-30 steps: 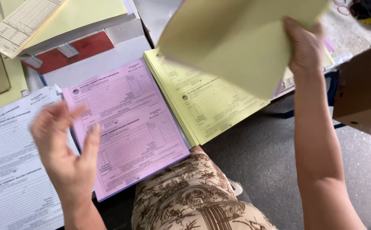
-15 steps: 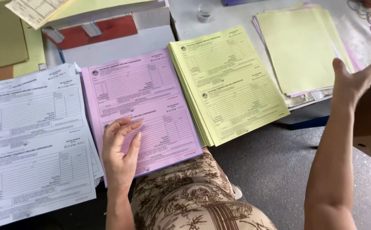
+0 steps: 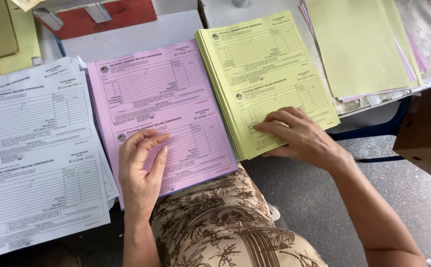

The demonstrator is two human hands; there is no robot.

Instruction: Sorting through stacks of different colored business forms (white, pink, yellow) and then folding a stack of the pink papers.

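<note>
The right hand (image 3: 299, 136), which half a second ago hung open in the air off the desk's right edge, now lies flat on the near right corner of the yellow form stack (image 3: 267, 79), fingers spread and pinching nothing. The left hand (image 3: 141, 173) stays on the near edge of the pink form stack (image 3: 161, 109), fingers loosely curled, no sheet gripped. The white form stack (image 3: 35, 153) sits untouched at the left, and blank yellow sheets (image 3: 359, 44) rest at the far right corner.
</note>
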